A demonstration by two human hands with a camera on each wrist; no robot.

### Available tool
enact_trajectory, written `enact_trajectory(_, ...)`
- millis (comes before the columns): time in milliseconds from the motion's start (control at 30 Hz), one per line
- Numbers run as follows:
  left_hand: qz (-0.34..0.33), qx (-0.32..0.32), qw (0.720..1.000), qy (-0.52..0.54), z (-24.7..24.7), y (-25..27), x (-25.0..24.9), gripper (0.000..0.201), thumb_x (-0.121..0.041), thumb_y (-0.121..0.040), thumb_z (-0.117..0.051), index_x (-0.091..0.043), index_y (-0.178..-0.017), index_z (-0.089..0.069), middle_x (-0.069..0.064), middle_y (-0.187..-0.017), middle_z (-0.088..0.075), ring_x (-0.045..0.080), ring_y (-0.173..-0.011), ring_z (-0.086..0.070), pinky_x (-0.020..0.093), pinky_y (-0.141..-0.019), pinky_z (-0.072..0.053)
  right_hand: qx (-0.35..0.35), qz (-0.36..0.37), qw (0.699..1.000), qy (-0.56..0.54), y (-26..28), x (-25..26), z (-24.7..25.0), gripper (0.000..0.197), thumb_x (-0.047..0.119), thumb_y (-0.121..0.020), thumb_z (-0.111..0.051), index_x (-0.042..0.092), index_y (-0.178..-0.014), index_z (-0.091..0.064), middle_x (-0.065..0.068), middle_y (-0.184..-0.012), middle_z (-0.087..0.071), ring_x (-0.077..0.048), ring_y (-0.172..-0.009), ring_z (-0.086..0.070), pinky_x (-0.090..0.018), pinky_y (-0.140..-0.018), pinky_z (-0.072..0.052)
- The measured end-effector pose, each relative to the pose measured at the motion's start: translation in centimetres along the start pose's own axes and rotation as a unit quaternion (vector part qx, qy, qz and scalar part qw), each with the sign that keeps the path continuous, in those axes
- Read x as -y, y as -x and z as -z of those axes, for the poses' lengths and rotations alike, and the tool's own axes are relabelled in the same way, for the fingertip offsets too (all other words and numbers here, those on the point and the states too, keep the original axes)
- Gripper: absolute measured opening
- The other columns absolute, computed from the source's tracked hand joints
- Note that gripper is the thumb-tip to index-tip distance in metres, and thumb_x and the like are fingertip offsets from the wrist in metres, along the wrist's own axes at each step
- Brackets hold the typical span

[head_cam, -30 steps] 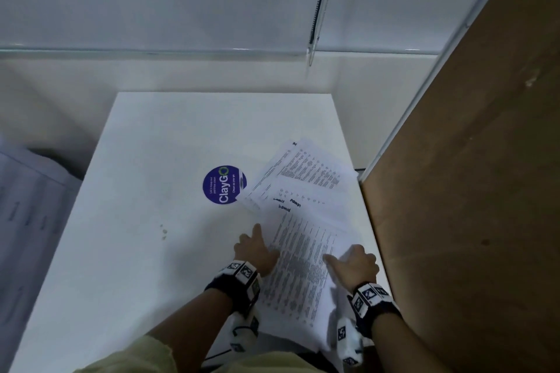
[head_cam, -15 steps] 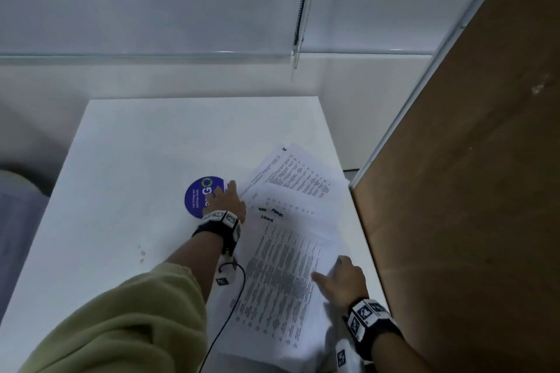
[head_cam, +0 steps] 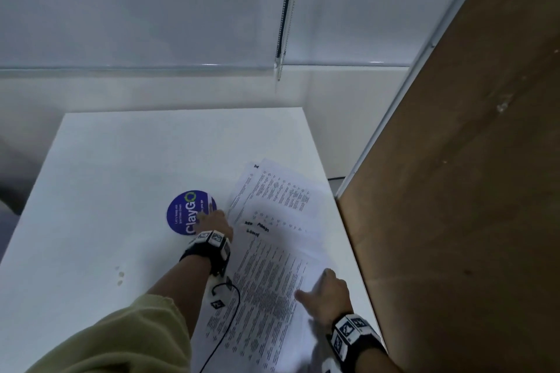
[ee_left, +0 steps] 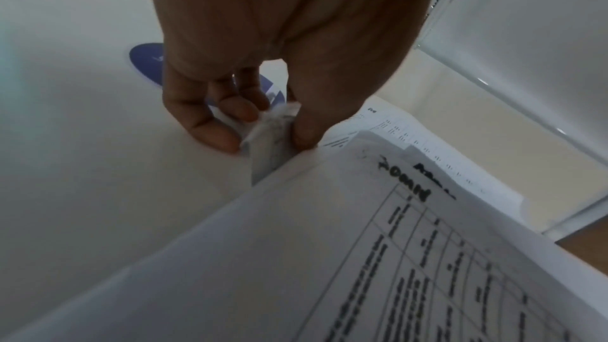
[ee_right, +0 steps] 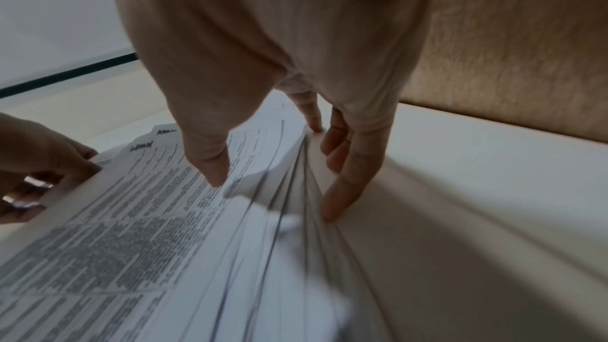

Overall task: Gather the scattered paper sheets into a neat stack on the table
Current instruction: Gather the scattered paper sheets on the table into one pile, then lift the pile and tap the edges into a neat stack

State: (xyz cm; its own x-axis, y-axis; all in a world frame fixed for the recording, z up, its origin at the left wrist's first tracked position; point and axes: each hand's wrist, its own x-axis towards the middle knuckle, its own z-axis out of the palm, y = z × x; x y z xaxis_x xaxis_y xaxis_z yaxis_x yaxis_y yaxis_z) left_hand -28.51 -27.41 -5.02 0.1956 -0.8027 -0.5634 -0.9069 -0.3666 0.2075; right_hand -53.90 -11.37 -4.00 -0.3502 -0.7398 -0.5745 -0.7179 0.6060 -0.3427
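A brown wall [head_cam: 472, 191] is standing along the right of the white bench [head_cam: 121, 175], and pale panels with a bead cord [head_cam: 286, 3] are rising behind it.

On the bench's right part the sheets [head_cam: 272, 281] are lying in a loose, fanned pile, printed side up, with the far sheets skewed away from the near ones. The pile is lying between the two hands, right of the left fingers and left of the right fingers.

The right hand [head_cam: 328, 294] is bracing the pile's right edge. In the right wrist view its thumb is pressing down on the top sheet while the other fingers [ee_right: 342, 186] are spreading out, tips on the bench, against the splayed sheet edges just beside them. The sheets there are bowing up between thumb and fingers.

The left hand [head_cam: 216, 221] is reaching to the pile's left edge. In the left wrist view its fingers [ee_left: 213, 134] and thumb are pinching a corner of the sheets, which is crumpling slightly between them; the rest of the pile is spreading out right of the thumb.

A round blue sticker [head_cam: 189, 212] is lying on the bench just beyond the left fingers, partly covered by them.
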Motion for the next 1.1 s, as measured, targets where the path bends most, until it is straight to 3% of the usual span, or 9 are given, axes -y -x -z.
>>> enact_trajectory(133, -0.048, -0.019, 0.998, 0.038, -0.2, 1.8, 1.2, 0.031, -0.02, -0.091, -0.057, -0.006, -0.119, -0.054, 0.019, -0.125, -0.061, 0.038, -0.114, -0.058, 0.041, -0.093, -0.049, 0.011, 0.001, 1.0, 0.01, 0.1, 0.3, -0.1, 0.065, 0.06, -0.061, -0.077, 0.023, -0.1, -0.042, -0.003, -0.103, -0.055, -0.018, -0.088, -0.06, -0.035, -0.079, -0.059)
enact_trajectory(233, -0.056, -0.025, 0.992, 0.113, -0.1, 3.6, 3.8, 0.045, -0.029, -0.088, -0.062, -0.016, -0.131, -0.053, 0.017, -0.125, -0.063, 0.037, -0.113, -0.06, 0.04, -0.093, -0.05, 0.02, 0.005, 1.0, 0.002, 0.1, 0.4, -0.3, 0.063, 0.058, -0.064, -0.078, 0.021, -0.102, -0.043, -0.006, -0.104, -0.056, -0.019, -0.088, -0.061, -0.032, -0.072, -0.057)
enact_trajectory(400, -0.077, 0.053, 0.991, 0.092, -0.1, 7.6, 8.8, 0.052, -0.025, -0.091, -0.056, -0.018, -0.142, -0.045, 0.016, -0.135, -0.06, 0.036, -0.121, -0.058, 0.039, -0.103, -0.047, 0.041, 0.034, 0.999, 0.004, 0.4, 0.5, -1.4, 0.057, 0.055, -0.07, -0.079, 0.017, -0.1, -0.049, -0.008, -0.103, -0.06, -0.015, -0.082, -0.059, -0.017, -0.05, -0.034)
enact_trajectory(500, -0.048, 0.119, 0.989, 0.074, 0.2, 9.6, 10.6, 0.046, -0.029, -0.084, -0.058, -0.014, -0.128, -0.054, 0.013, -0.127, -0.063, 0.031, -0.114, -0.06, 0.038, -0.096, -0.051, 0.056, 0.078, 0.995, 0.02, 0.9, 0.9, -2.8, 0.069, 0.057, -0.073, -0.076, 0.01, -0.118, -0.052, -0.013, -0.116, -0.062, -0.022, -0.097, -0.062, -0.018, -0.064, -0.046)
enact_trajectory(600, -0.006, 0.138, 0.97, 0.202, 0.8, 10.8, 11.1, 0.024, -0.017, -0.082, -0.062, -0.015, -0.104, -0.055, 0.007, -0.098, -0.063, 0.021, -0.082, -0.06, 0.029, -0.065, -0.053, 0.084, 0.109, 0.99, 0.014, 1.6, 1.9, -3.6, 0.099, 0.064, -0.074, -0.07, 0.012, -0.151, -0.037, -0.015, -0.146, -0.05, -0.029, -0.129, -0.054, -0.036, -0.102, -0.049)
enact_trajectory(667, -0.002, 0.107, 0.944, 0.313, 0.6, 11.4, 10.9, 0.029, -0.014, -0.08, -0.071, -0.016, -0.106, -0.058, 0.008, -0.102, -0.065, 0.021, -0.083, -0.062, 0.033, -0.071, -0.055, 0.088, 0.121, 0.989, 0.006, 1.9, 2.5, -3.8, 0.101, 0.064, -0.076, -0.069, 0.013, -0.154, -0.032, -0.017, -0.151, -0.044, -0.03, -0.134, -0.049, -0.039, -0.11, -0.045)
enact_trajectory(733, 0.006, 0.103, 0.921, 0.376, -0.2, 12.1, 10.6, 0.046, -0.021, -0.072, -0.083, -0.017, -0.111, -0.059, 0.006, -0.106, -0.067, 0.026, -0.097, -0.065, 0.042, -0.09, -0.055, 0.084, 0.13, 0.988, 0.006, 2.3, 3.3, -3.8, 0.098, 0.061, -0.078, -0.07, 0.013, -0.155, -0.032, -0.017, -0.153, -0.036, -0.032, -0.138, -0.043, -0.039, -0.113, -0.041)
enact_trajectory(833, 0.031, 0.13, 0.912, 0.388, -2.9, 12.2, 11.1, 0.066, -0.03, -0.051, -0.089, -0.008, -0.109, -0.068, 0.012, -0.108, -0.072, 0.032, -0.1, -0.069, 0.05, -0.095, -0.055, 0.106, 0.166, 0.98, 0.0, 2.8, 4.1, -3.9, 0.09, 0.054, -0.081, -0.073, 0.014, -0.153, -0.035, -0.015, -0.149, -0.037, -0.03, -0.139, -0.041, -0.035, -0.113, -0.037)
enact_trajectory(1100, -0.03, 0.175, 0.846, 0.503, 0.0, 16.7, 12.8, 0.025, -0.006, -0.072, -0.082, -0.01, -0.096, -0.075, 0.017, -0.102, -0.077, 0.034, -0.097, -0.073, 0.053, -0.093, -0.055, 0.034, 0.098, 0.981, -0.165, 2.7, 2.1, -2.5, 0.107, 0.064, -0.054, -0.086, 0.013, -0.14, -0.049, -0.011, -0.133, -0.059, -0.028, -0.121, -0.058, -0.043, -0.099, -0.053)
